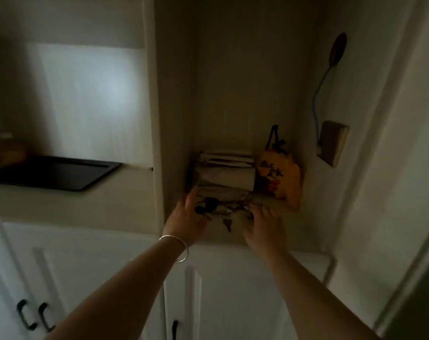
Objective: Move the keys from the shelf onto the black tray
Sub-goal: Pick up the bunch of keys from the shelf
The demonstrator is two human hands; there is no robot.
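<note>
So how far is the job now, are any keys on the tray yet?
Nothing looks done yet: the black tray on the left counter looks bare. In hand: the left hand and right hand are gathering the keys at the front of the shelf; the picture is too dim to tell whether they are gripped. Left: lift the keys, carry them left, and set them on the tray.

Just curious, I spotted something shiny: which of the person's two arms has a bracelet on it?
The left one: a thin silver bangle circles the wrist just behind the left hand. The right hand, beside the keys, has a bare wrist.
</note>
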